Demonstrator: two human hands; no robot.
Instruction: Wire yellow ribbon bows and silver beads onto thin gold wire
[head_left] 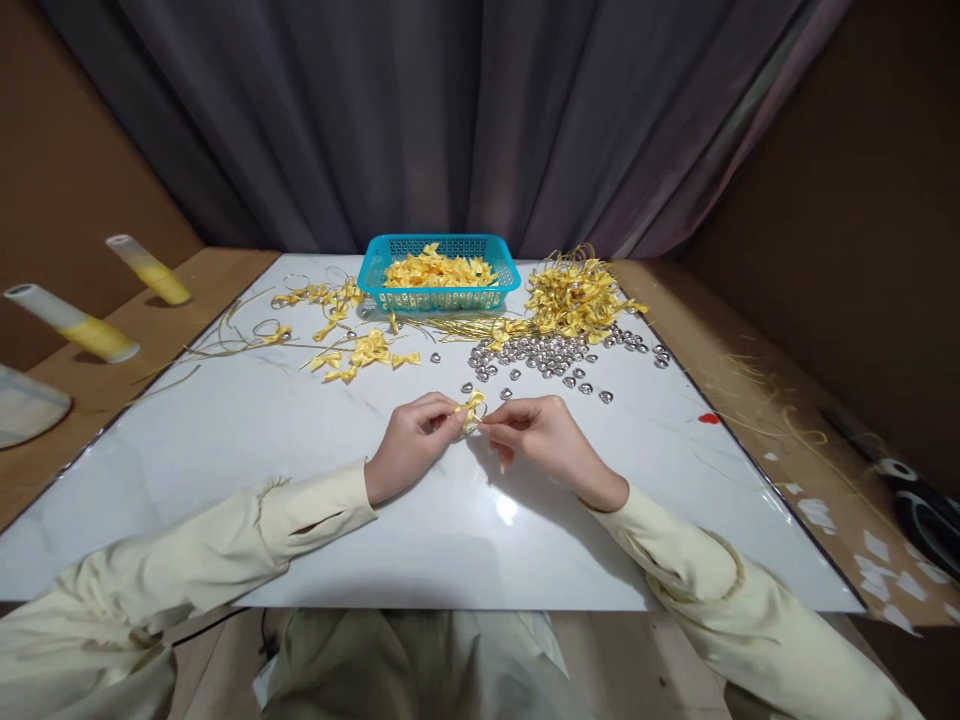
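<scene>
Over the middle of the white table [420, 540], my left hand [420, 437] pinches a small yellow ribbon bow [475, 400]. My right hand [544, 437] has thumb and forefinger closed on a thin gold cord [482, 413], which curves in a small loop beside the bow. The fingertips of both hands are close together and hide part of the bow. Just beyond them lie silver heart-shaped beads [551, 352], mostly in a loose heap, and several loose yellow bows [371, 350].
A teal basket [364, 265] of yellow bows stands at the back. Right of it is a pile of bows with gold cord loops [574, 295]. Spools [79, 325] stand at the left; black-handled scissors [919, 500] and paper scraps [874, 560] lie at the right.
</scene>
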